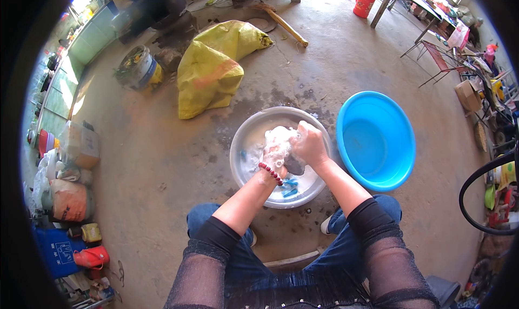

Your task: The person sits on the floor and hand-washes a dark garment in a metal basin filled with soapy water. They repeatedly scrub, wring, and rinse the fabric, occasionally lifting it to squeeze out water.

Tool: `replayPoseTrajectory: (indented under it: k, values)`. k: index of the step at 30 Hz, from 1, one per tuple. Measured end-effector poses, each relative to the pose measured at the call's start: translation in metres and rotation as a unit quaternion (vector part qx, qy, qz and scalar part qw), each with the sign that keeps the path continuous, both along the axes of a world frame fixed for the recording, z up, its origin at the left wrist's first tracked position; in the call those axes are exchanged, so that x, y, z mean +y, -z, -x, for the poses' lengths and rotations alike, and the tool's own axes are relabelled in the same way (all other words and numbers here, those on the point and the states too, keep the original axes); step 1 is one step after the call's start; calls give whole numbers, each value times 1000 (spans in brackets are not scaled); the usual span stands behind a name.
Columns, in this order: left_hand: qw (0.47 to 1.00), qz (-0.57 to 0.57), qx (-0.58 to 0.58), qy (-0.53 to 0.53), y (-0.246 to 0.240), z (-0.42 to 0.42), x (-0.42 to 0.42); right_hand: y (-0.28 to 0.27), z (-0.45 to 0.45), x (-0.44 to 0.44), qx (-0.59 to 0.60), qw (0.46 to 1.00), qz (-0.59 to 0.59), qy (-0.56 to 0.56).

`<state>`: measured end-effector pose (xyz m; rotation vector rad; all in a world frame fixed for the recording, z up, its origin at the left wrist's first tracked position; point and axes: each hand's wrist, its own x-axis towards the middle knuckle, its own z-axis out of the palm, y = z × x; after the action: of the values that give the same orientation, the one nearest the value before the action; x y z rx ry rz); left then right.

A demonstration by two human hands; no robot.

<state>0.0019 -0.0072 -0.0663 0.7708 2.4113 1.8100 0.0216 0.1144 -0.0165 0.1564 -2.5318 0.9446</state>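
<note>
A grey metal basin [246, 172] of cloudy, soapy water stands on the floor between my feet. My left hand [276, 151], wearing a red bead bracelet [271, 173] at the wrist, is over the basin and thickly covered in white suds; its fingers are mostly hidden. My right hand [310, 144] is closed in a fist around part of a dark wet cloth [294, 165], which hangs below and between both hands. Blue fabric [290, 187] lies in the water near the basin's front side. To the right of the basin stands a light-blue plastic tub [365, 142] with nothing seen in it.
A yellow woven sack [211, 71] lies beyond the basin, with a bucket of plant scraps [140, 71] to its left. A straw broom [288, 27] is farther back. Containers line the left wall; a folding metal rack [438, 57] and clutter stand at the right.
</note>
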Motion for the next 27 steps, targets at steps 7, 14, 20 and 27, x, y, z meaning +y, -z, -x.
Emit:
replayPoseTrajectory:
  k: [7, 14, 20, 27]
  values:
    - [983, -75, -170, -3, -8, -8, -6, -5, -26, -32, 44, 989, 23, -137]
    - [917, -241, -317, -15, -8, -12, 1, 0, -4, 0, -4, 1000, 20, -1]
    - [999, -44, -12, 9, 34, 7, -4, -18, -28, -35, 80, 984, 83, -135]
    - [765, -475, -432, 53, -1, -18, 4, 2, -4, 11, -39, 997, 43, 44]
